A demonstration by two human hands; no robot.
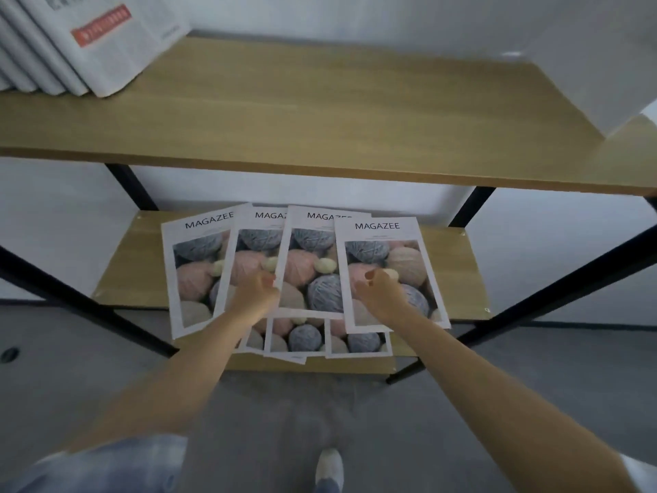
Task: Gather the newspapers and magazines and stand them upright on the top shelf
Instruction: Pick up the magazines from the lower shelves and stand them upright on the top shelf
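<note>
Several identical "MAGAZEE" magazines [382, 250] with a yarn-ball cover lie fanned out and overlapping on the lower wooden shelf [131, 268]. More of them peek out underneath at the front edge. My left hand [254, 297] hovers over the middle of the fan, fingers loosely curled, its thumb next to the edge of one magazine [313, 268]. My right hand [378, 293] hovers over the rightmost magazine, fingers also curled, and holds nothing. On the top shelf [320, 112], several folded newspapers [92, 51] lean upright at the far left.
A large white object [590, 69] stands on the right end of the top shelf. Black metal frame legs [554, 282] slant down on both sides of the lower shelf. Grey floor lies below, with my white shoe [329, 467] on it.
</note>
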